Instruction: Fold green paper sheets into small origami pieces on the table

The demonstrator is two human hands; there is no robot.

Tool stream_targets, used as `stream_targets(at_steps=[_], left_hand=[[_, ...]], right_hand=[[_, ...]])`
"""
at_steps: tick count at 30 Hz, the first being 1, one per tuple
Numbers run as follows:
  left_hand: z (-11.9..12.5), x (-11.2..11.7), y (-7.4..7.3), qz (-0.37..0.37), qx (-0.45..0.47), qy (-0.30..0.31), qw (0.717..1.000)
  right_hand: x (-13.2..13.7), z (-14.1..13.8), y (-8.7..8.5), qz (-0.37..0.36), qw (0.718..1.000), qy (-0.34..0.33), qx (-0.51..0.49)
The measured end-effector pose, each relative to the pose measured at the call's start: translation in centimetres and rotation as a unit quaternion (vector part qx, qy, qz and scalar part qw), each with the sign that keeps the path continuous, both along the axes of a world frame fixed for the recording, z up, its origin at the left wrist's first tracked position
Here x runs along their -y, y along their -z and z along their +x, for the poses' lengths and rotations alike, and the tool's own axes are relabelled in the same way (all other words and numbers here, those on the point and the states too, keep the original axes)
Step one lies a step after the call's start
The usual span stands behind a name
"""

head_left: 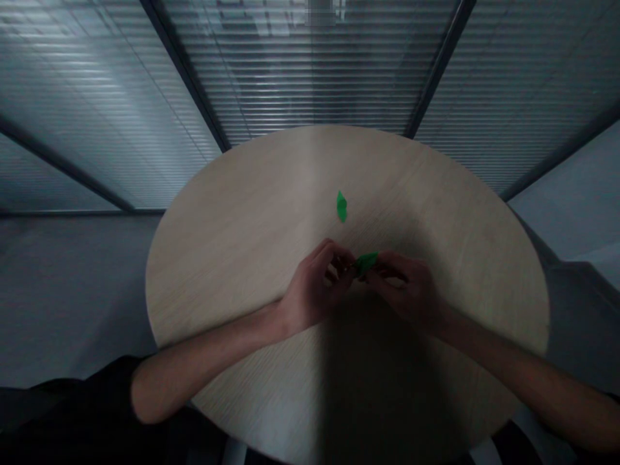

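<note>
Over the round wooden table (232, 258), the left hand (314, 287) and right hand (404, 290) pinch a small green folded paper (367, 261) between their fingertips, with another green folded piece (341, 206) lying just beyond.

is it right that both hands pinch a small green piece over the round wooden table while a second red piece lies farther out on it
Not quite: the second piece is green, not red, as the head view shows. The rest stands: the left hand and the right hand pinch a small green piece over the round wooden table.
</note>
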State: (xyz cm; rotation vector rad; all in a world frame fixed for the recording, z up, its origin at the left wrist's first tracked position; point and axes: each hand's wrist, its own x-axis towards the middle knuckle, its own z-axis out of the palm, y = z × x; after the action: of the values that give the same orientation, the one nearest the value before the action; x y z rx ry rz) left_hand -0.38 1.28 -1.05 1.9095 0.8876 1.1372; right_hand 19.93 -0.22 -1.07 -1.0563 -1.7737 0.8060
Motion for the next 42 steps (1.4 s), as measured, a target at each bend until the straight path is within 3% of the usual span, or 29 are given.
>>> stream_targets(at_steps=[10,13,16,19,27,42], left_hand=[[0.22,-0.16,-0.62,-0.096,-0.03,0.003,0.995],[0.32,-0.18,-0.67,-0.107,-0.026,-0.001,0.994],[0.33,-0.18,-0.62,-0.112,-0.022,-0.006,0.993],[0.26,-0.12,-0.49,-0.123,-0.023,-0.008,0.992],[0.3,0.04,-0.74,-0.129,-0.023,-0.02,0.991],[0.39,0.09,-0.73,-0.111,-0.022,-0.033,0.993]], right_hand=[[0.16,-0.32,0.03,-0.001,0.999,0.042,0.005],[0.18,-0.33,-0.09,0.052,0.996,0.075,-0.001],[-0.04,-0.11,-0.35,0.133,0.986,0.074,0.066],[-0.2,0.06,-0.66,0.155,0.98,0.068,0.107],[0.01,0.03,-0.78,0.146,0.982,0.068,0.1],[-0.1,-0.17,-0.59,0.04,0.994,0.088,0.059]])
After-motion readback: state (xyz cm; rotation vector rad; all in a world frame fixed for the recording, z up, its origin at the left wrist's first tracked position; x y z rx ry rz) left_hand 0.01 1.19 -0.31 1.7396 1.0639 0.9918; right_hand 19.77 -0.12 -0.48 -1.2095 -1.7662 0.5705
